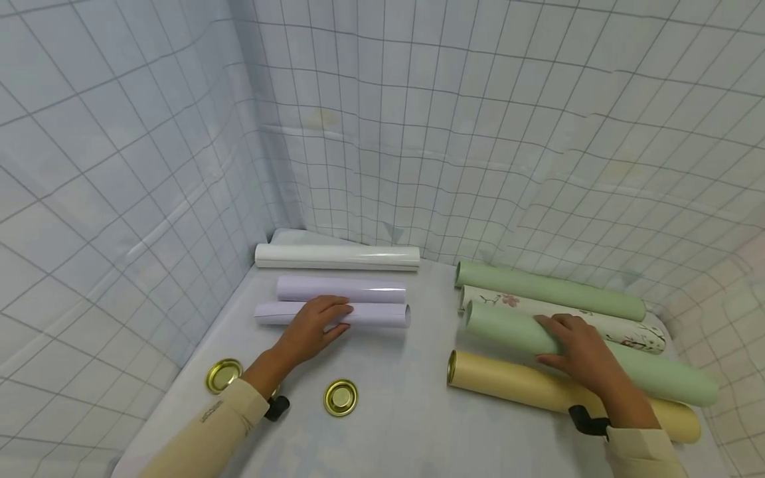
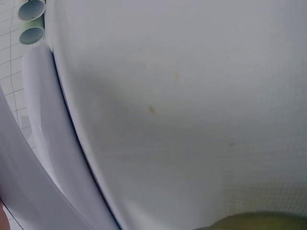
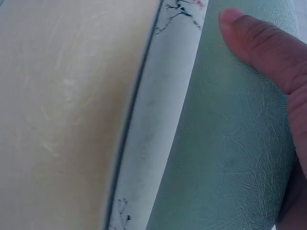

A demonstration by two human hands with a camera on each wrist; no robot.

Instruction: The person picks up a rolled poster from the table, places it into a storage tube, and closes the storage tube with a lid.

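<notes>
In the head view my left hand (image 1: 315,325) grips the nearer lavender paper roll (image 1: 379,315) near its middle, fingers over the top and thumb on the near side. Just behind lies a second lavender roll (image 1: 340,289). On the right, my right hand (image 1: 580,348) holds a pale green roll (image 1: 508,328), which overlaps the tan roll (image 1: 508,378) in front of it. The right wrist view shows the thumb (image 3: 264,45) laid along this textured green roll (image 3: 220,143). The fingers' far side is hidden there.
A white roll (image 1: 337,256) lies at the back left. Behind the held green roll are a flower-patterned roll (image 1: 538,309) and another green roll (image 1: 550,287). Gold round lids (image 1: 340,398) sit at the front left. Grid-patterned sheets (image 1: 382,133) wall in the table (image 1: 412,425).
</notes>
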